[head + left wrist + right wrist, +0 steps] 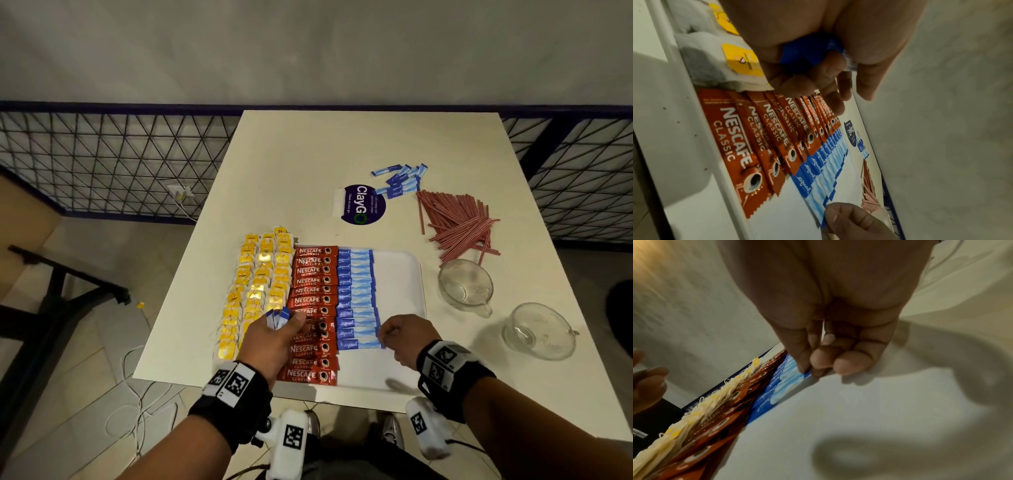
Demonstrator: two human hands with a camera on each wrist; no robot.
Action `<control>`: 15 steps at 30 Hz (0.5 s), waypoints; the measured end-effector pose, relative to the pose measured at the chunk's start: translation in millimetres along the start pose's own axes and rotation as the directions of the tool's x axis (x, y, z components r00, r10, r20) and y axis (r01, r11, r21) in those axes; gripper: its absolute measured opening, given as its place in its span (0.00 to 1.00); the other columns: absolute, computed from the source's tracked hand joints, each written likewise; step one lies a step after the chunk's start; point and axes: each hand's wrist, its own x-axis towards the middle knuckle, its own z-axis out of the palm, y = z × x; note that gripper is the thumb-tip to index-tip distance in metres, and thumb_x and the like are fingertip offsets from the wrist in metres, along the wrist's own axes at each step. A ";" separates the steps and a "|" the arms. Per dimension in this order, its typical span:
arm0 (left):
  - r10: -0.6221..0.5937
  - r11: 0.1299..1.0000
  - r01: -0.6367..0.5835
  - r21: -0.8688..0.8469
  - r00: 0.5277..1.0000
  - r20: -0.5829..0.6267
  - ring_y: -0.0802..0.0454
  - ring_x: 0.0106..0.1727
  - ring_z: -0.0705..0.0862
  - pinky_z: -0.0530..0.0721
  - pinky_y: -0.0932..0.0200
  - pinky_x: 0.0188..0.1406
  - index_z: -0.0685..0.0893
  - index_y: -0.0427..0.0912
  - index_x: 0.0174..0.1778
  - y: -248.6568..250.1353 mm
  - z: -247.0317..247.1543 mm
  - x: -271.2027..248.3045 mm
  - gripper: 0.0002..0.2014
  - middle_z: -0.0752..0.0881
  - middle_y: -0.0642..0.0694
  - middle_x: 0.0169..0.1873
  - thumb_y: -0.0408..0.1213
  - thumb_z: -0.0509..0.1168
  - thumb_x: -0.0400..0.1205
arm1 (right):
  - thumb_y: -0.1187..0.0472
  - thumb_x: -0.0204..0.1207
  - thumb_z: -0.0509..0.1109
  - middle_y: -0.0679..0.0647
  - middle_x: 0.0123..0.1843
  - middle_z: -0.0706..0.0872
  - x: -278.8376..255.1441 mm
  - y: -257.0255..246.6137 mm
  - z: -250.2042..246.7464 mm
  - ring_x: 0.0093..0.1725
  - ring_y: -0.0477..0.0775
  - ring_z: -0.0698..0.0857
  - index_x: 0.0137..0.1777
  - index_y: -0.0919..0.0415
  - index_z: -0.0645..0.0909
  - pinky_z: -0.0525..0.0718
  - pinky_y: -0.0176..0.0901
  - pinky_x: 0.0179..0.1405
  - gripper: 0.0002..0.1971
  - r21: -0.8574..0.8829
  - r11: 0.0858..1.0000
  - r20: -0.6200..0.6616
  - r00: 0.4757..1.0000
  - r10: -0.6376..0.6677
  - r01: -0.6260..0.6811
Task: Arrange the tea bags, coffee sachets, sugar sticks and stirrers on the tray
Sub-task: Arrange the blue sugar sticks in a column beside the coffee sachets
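Sugar step: right hand pinches nearest blue paper sugar stick down; left hand, at nine o'clock, grips spare blue sticks, next needing placement just below.

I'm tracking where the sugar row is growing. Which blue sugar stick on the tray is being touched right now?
The nearest stick at the row's near end: the right hand pinches its right tip. The others in the row lie untouched.

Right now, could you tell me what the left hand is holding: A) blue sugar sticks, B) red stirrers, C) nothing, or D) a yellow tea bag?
A: the left hand grips a small bunch of blue sugar sticks above the coffee sachets.
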 end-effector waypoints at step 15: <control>0.043 0.988 -0.051 0.149 0.997 0.059 0.56 0.21 0.78 0.76 0.51 0.33 0.88 0.45 0.34 -1.8 1.8 2.6 0.16 0.89 0.49 0.28 0.55 0.74 0.70 | 0.48 0.80 0.64 0.43 0.65 0.79 1.8 2.7 14.1 0.64 0.47 0.79 0.64 0.43 0.82 0.77 0.42 0.62 0.14 -0.552 0.738 0.144 0.917 -0.373 0.387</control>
